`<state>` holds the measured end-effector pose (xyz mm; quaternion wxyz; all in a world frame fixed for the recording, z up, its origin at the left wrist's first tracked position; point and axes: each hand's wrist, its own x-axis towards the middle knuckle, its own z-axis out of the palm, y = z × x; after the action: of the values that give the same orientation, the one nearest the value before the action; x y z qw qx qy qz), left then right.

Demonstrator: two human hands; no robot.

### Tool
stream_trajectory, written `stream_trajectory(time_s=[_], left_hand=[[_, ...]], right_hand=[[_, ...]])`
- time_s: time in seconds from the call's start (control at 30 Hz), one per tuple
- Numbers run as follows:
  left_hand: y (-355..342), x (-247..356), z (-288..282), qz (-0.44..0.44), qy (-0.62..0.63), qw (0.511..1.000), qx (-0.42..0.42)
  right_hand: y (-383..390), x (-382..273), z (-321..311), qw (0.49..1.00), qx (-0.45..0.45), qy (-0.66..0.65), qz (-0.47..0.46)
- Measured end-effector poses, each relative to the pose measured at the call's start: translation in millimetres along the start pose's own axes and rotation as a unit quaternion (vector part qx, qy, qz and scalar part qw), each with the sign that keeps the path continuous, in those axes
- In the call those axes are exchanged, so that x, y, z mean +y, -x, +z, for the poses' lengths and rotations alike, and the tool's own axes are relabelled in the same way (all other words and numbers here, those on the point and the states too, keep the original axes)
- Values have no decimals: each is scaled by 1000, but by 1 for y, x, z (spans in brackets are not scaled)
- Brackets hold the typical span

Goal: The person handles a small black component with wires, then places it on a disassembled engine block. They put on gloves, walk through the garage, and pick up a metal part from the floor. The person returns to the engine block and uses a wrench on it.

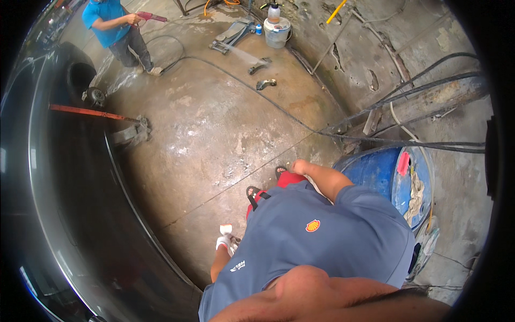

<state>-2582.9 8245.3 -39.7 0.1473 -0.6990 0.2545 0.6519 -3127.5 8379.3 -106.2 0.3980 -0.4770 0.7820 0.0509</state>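
Low beside my body, my left hand (223, 242) wears a white glove. Its fingers are closed on a small white object (226, 229) whose kind I cannot make out. My right hand (299, 166) is bare and held out over the floor in front of the blue barrel (365, 170). The fingers there are curled in; whether anything small is inside is hidden. Farther off, two dark metal parts (266, 84) lie on the wet concrete. A person in a blue shirt (110, 27) aims a red spray gun (152, 16) that sends water toward them.
A dark car (70, 204) fills the left side, with a red bar (94, 111) sticking out near a grey jack (131, 133). A black hose (241, 80) crosses the floor. Beyond are a floor jack (232, 36) and a white bucket (277, 35) against the concrete wall (370, 48).
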Motion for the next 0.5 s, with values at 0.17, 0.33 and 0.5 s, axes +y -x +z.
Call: stream_trajectory(time_s=[0.17,0.33,0.5], left_hand=[[-70,28,-8,125,110,986,-18],[-108,43,10,201,92,975,-19],[-57,55,33,84,50,992,-82]], right_hand=[[6,-27,-11,993,-38,111,-27],[10,-57,1,996,-3,-83,26],[38,-65,-15,996,-47,-76,18]])
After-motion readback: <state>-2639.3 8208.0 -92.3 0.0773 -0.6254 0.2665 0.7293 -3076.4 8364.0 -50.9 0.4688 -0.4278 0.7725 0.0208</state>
